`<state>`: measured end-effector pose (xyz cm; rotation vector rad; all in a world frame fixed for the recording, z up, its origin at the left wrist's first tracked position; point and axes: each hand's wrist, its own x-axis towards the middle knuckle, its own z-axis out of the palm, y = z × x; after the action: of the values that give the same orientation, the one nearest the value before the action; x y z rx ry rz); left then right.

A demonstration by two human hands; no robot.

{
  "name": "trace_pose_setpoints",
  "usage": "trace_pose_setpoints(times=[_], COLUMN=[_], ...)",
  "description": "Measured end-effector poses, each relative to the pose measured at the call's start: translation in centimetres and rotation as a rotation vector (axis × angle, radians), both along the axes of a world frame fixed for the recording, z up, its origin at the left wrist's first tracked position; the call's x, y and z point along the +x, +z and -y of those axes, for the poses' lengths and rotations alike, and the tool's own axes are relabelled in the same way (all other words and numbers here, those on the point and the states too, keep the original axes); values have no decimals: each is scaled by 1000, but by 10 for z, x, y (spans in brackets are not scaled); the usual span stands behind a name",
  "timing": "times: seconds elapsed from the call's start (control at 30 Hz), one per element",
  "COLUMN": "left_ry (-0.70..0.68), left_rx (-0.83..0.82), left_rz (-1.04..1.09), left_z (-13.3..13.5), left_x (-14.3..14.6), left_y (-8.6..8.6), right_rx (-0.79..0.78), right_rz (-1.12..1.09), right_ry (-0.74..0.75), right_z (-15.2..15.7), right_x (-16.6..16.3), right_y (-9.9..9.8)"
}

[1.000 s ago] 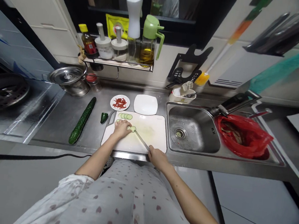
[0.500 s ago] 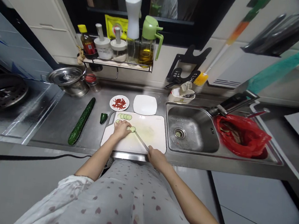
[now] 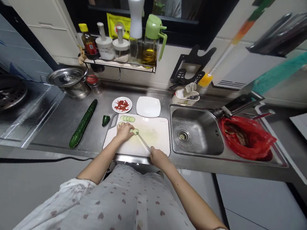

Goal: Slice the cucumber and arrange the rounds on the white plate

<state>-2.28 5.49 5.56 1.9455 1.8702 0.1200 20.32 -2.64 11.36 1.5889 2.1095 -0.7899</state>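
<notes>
On the white cutting board [image 3: 157, 130], my left hand [image 3: 124, 131] is bent low, its fingertips over cucumber slices it partly hides. Thumb and forefinger pinch the edge of a pale cucumber slice [image 3: 135, 131]. My right hand [image 3: 160, 159] is closed round the handle of a knife [image 3: 144, 142], whose blade slants up-left with its tip at that slice. Overlapping cucumber slices [image 3: 127, 118] lie in a row at the board's far edge. Left of the board are a dark green cucumber end [image 3: 105, 120] and a long whole cucumber [image 3: 83, 124].
Behind the board stand a white plate of chopped red pieces [image 3: 122, 105] and a bare white plate [image 3: 148, 107]. The sink [image 3: 197, 133] lies to the right, with a red plastic bag [image 3: 249, 138] beyond it. A lidded steel pot [image 3: 72, 83] sits back left, under a condiment shelf [image 3: 120, 65].
The knife's handle end and my right hand have shifted slightly left and toward the far side. My left hand stays on the slices. The whole view has moved a little.
</notes>
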Motion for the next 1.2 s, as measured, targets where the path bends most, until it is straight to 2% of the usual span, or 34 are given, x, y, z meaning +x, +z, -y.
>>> trace_pose_setpoints(times=[0.8,1.2], left_ry=[24,22], left_rx=[6,-8], left_rz=[43,36], left_z=[0,2], left_x=[-2,-2], left_y=[-6,-4], right_rx=[10,-4], right_rz=[-11,33], right_ry=[8,55], right_z=[-16,-28], right_x=[-12,-13], right_y=[-3,7])
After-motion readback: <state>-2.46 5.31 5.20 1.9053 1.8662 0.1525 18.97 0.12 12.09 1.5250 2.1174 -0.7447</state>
